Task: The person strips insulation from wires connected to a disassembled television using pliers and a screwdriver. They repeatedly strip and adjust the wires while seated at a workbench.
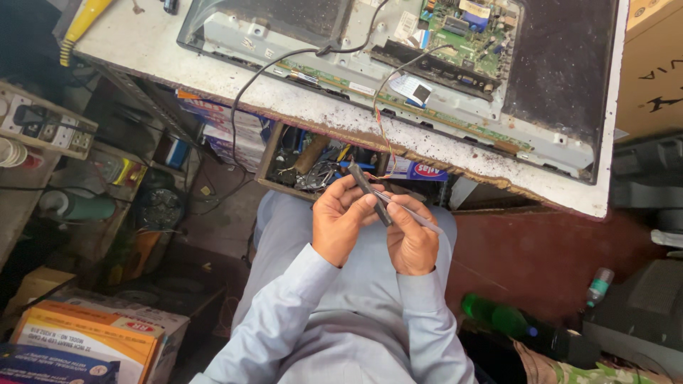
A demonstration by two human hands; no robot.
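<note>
A person sits at a workbench (142,43) and looks down at their 2 hands, held close together over their lap.

The left hand (340,222) is curled around a thin dark strip (370,193). The thumb and fingers pinch it near its top end. The right hand (413,238) is also closed, and its fingers pinch the same strip lower down. So both hands hold 1 thing.

The strip is long and skinny. It runs on a slant. Its top end points up and to the left, toward the open drawer (313,160) under the bench. Its low end points down and to the right. A thin pale part (420,219) sticks out past the right hand's fingers, going the same way. Thin red and yellow wires (380,135) come down from the bench to near the top of the strip.

On the bench lies an opened flat screen (555,78), back side up, with a green circuit board (469,32) showing. A black cable (270,67) loops across it.

On the floor to the right lies a green bottle (494,316). To the left are cardboard boxes (85,341).
</note>
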